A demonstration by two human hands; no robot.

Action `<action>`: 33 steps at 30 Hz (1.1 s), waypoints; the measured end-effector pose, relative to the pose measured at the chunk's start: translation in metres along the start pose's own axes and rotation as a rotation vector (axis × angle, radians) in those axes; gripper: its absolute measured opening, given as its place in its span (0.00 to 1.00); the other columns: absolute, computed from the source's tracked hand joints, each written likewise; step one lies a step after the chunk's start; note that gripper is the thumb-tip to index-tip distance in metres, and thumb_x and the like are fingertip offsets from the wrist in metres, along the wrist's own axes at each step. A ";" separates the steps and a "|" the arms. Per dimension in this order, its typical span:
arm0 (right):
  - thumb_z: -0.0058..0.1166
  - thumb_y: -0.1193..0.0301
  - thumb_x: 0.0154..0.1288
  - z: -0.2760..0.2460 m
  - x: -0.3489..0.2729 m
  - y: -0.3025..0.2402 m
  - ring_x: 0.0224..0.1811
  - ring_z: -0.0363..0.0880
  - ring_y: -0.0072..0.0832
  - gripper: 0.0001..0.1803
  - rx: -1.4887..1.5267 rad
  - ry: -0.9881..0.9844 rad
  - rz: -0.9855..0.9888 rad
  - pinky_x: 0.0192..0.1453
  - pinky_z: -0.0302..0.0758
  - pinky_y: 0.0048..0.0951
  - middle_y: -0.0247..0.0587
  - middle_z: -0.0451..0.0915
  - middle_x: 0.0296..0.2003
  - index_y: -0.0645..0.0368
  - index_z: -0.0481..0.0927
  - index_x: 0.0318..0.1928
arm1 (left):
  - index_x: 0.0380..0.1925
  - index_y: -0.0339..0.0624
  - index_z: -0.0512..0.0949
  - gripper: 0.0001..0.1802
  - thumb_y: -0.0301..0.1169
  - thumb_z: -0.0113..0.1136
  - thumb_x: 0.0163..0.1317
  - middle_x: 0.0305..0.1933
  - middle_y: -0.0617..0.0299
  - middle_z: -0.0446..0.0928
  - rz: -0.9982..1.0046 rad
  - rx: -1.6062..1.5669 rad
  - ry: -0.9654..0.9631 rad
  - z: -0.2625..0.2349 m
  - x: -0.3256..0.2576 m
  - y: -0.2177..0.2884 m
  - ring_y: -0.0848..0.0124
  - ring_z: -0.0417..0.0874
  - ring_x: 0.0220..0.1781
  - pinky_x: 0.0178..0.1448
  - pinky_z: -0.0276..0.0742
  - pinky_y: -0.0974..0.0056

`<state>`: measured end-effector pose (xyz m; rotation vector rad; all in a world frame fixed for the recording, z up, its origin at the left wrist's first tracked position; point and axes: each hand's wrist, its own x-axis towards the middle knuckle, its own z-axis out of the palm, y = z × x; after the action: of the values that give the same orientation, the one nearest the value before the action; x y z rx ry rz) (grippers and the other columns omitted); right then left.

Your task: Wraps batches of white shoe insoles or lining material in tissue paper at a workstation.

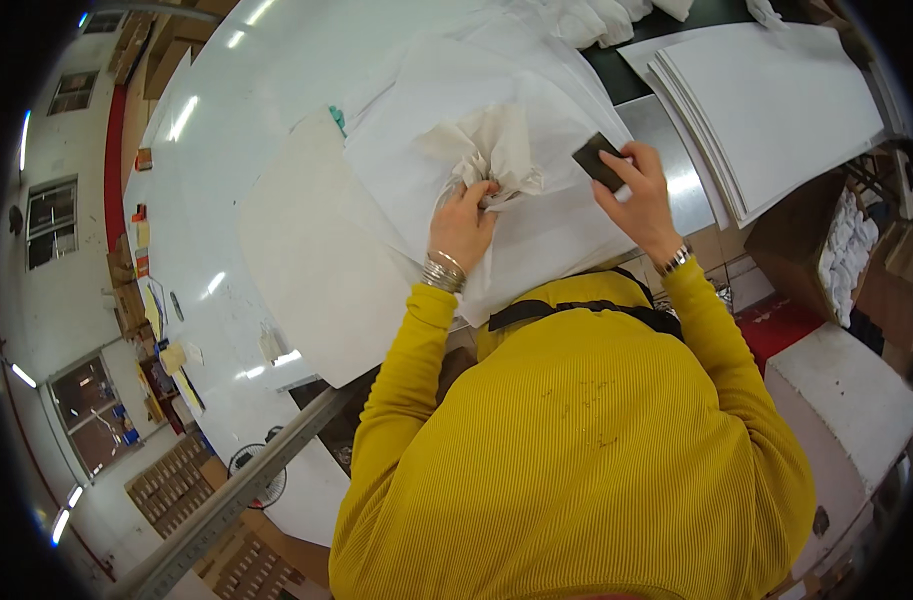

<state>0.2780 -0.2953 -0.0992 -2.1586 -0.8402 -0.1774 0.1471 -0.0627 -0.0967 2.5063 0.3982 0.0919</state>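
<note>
The left hand (463, 222) is closed in a fist round the lower end of a bunch of crumpled cream tissue paper (488, 150), fingers curled tight on the gathered neck while the loose folds fan out above and beyond the knuckles. The right hand (638, 195) pinches a small dark flat card (598, 160) between thumb and fingertips, held up just to the right of the bunch and not touching it. Under both hands lie large white sheets (536, 235) spread over the pale table (216, 130), with a bigger cream sheet (311, 255) out to the left of the fist and a squared stack of white boards (776, 100) well beyond the right hand. Judging by this, the careful way is to keep the fist firm but low on the neck so the paper above stays full, and bring the card in flat against the folds rather than edge-on, since thin tissue may tear under a corner
</note>
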 end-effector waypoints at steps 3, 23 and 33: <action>0.63 0.73 0.43 -0.027 -0.014 -0.021 0.42 0.72 0.43 0.19 0.092 -0.163 -0.154 0.46 0.72 0.36 0.48 0.71 0.40 0.61 0.79 0.41 | 0.40 0.50 0.78 0.14 0.30 0.62 0.50 0.37 0.56 0.78 0.006 -0.165 -0.056 -0.015 0.017 -0.013 0.57 0.80 0.35 0.38 0.75 0.58; 0.65 0.58 0.47 0.077 0.062 -0.057 0.52 0.71 0.31 0.33 -0.394 -0.492 -0.669 0.62 0.46 0.75 0.30 0.71 0.47 0.52 0.72 0.56 | 0.36 0.39 0.80 0.11 0.32 0.62 0.55 0.35 0.55 0.82 -0.024 -0.140 0.245 -0.119 0.056 -0.048 0.64 0.82 0.35 0.42 0.77 0.63; 0.51 0.53 0.62 0.092 0.094 -0.041 0.36 0.80 0.32 0.18 -0.352 -0.965 -0.468 0.55 0.56 0.68 0.32 0.77 0.41 0.47 0.77 0.47 | 0.38 0.45 0.79 0.21 0.50 0.56 0.59 0.38 0.56 0.80 0.027 0.143 0.025 -0.006 -0.006 -0.034 0.58 0.80 0.38 0.42 0.74 0.57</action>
<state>0.3120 -0.1619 -0.0995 -2.3018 -1.9754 0.5780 0.1318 -0.0344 -0.1105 2.6545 0.3938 0.1084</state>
